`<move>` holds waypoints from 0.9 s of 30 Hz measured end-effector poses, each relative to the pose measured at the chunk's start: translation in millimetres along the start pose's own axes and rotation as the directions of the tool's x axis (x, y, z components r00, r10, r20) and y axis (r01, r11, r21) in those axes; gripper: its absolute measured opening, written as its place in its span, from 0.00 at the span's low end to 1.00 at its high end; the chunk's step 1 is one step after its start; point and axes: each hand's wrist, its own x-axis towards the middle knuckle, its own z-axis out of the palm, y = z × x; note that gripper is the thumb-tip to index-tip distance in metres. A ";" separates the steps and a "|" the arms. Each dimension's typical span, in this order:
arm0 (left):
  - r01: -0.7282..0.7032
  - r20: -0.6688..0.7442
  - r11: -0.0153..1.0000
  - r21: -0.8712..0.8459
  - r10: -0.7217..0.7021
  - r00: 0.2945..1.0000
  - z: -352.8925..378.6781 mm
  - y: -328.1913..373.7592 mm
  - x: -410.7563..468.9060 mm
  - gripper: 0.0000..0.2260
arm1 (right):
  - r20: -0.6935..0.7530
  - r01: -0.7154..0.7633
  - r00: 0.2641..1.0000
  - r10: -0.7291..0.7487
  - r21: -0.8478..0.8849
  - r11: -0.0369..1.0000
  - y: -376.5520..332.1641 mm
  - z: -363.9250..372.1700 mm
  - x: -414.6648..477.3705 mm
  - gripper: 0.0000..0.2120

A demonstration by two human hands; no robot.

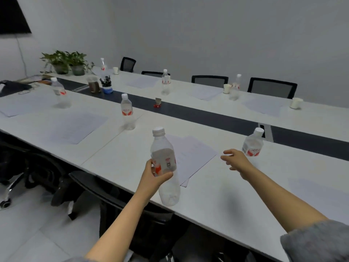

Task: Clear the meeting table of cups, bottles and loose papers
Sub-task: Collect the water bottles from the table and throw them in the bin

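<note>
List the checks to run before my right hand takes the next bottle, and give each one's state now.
1. Left hand grips the clear plastic bottle with white cap and red label: ok.
2. That bottle's cap is on: ok.
3. Right hand is open and empty: ok.
4. Squat clear plastic bottle beyond the right hand stands upright and capped: ok.
5. Nothing lies between the right hand and the squat bottle: ok.
6. Held bottle's base is lifted off the white table: cannot tell.
</note>
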 end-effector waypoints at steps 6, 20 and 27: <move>0.011 -0.021 0.998 -0.058 -0.013 1.000 13.0 -8.7 28.8 0.22 | -0.335 -0.134 0.928 0.162 0.105 0.985 31.2 -52.4 23.3 0.15; -0.005 -0.032 0.999 0.040 0.006 0.999 9.6 7.2 83.6 0.26 | -0.561 -0.128 0.808 0.179 0.129 0.983 33.2 -74.0 106.6 0.43; 0.015 -0.040 0.994 0.105 -0.011 0.999 9.8 2.3 96.2 0.27 | -0.529 -0.161 0.822 0.210 0.137 0.977 46.8 -70.6 134.7 0.39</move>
